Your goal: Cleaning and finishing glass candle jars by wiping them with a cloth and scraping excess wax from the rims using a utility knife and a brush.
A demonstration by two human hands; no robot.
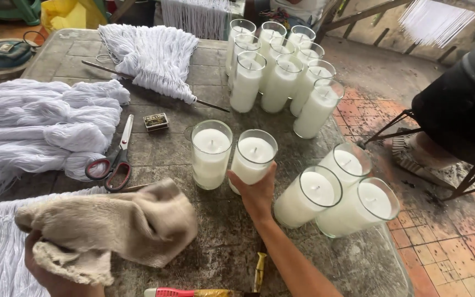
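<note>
Item one: my right hand (258, 193) is wrapping around the lower side of a glass candle jar (252, 159), thumb and fingers curled against the glass, gripping it where it is standing upright on the worn table (226, 242). The jar is filled with white wax with a wick at its centre.

Item two: my left hand (50, 275) is closing on a beige cloth (111, 225), bunching it at the lower left edge; the cloth is draping over the table just left of the held jar.

Item three: a second filled jar (210, 153) is standing just beside the held one, on its left, the two nearly touching.

Item four: three more filled jars (339, 195) are sitting to the right, near the table's edge.

Item five: a cluster of tall candle jars (279, 71) is standing at the far side of the table, well apart from my hands.

Item six: red-handled scissors (114, 157) are lying closed between the cloth and the bundles of white string (39, 126) at left. A small matchbox (155, 121) is lying beyond them.

Item seven: a fringe of white string on a thin rod (149, 55) is lying at the far left of the jar cluster.

Item eight: a red-and-yellow tool (193, 292) is lying at the near edge; I cannot tell what kind.
</note>
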